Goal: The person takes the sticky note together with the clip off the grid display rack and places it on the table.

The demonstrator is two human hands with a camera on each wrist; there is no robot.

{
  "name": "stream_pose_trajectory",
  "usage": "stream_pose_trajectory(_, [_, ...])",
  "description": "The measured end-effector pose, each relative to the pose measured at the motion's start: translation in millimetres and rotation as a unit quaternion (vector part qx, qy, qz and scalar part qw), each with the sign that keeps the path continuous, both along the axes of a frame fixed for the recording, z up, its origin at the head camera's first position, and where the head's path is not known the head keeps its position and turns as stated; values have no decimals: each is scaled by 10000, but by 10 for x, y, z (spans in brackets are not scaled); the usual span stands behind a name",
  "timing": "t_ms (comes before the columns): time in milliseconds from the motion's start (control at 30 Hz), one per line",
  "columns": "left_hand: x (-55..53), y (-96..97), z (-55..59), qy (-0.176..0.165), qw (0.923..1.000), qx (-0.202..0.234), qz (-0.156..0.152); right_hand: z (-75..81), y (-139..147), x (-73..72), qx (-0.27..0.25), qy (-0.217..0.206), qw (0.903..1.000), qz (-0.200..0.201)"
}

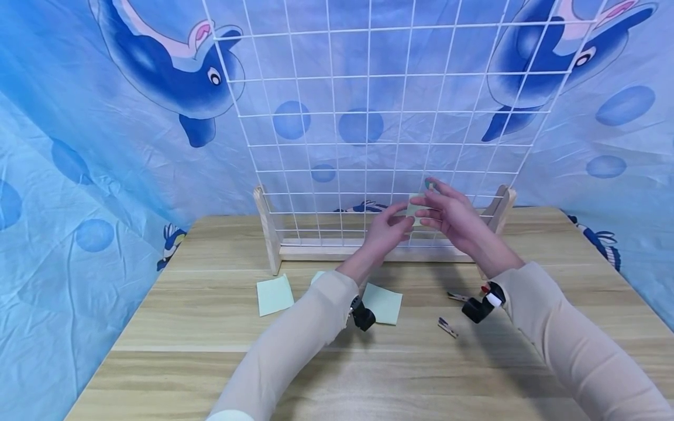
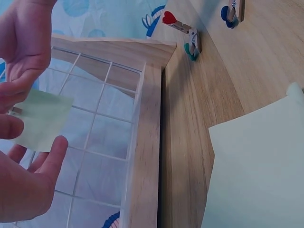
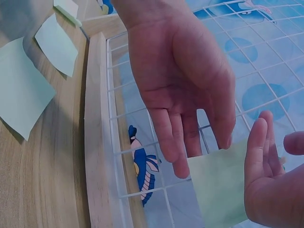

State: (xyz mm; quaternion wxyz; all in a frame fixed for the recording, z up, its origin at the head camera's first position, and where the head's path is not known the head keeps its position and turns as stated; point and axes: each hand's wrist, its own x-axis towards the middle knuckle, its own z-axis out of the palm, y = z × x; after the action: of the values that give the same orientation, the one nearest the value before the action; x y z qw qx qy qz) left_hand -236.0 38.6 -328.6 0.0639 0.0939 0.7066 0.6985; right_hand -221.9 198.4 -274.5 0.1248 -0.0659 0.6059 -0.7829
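At the lower right of the white wire grid [image 1: 368,143], a pale green paper note [image 2: 47,121] stands upright in front of the wires. My left hand [image 1: 387,234] pinches its left edge, thumb on the near face and fingertips along the border. From the other side my right hand [image 1: 455,219] reaches up, its lower fingers spread over the note. Near the note's top, the right thumb and index finger pinch a small clothespin [image 2: 16,110] with a teal end; fingers hide much of it.
Several pale green notes lie on the wooden table, one at left [image 1: 275,295] and one [image 1: 382,304] below the left wrist. Toward the right are loose clothespins, including one with a dark end [image 1: 447,327] and a red-heart one [image 2: 168,18]. Wooden feet [image 1: 267,231] support the grid.
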Motion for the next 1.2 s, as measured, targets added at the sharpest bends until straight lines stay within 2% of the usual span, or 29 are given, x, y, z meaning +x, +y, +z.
stream_pose_trajectory(167, [0, 6, 1, 30, 9999, 33, 100, -20, -5, -6, -33, 5, 9998, -207])
stream_pose_trajectory(400, [-7, 37, -5, -105, 9990, 360, 229, -35, -32, -22, -206, -12, 9988, -452])
stream_pose_trajectory(700, [-1, 39, 0, -164, 9992, 267, 248, -64, -37, -45, -361, 22, 9973, -639])
stream_pose_trajectory(1200, [-2, 39, 10, -245, 9980, 434, 384, -92, -97, -84, -1205, 305, 9886, -848])
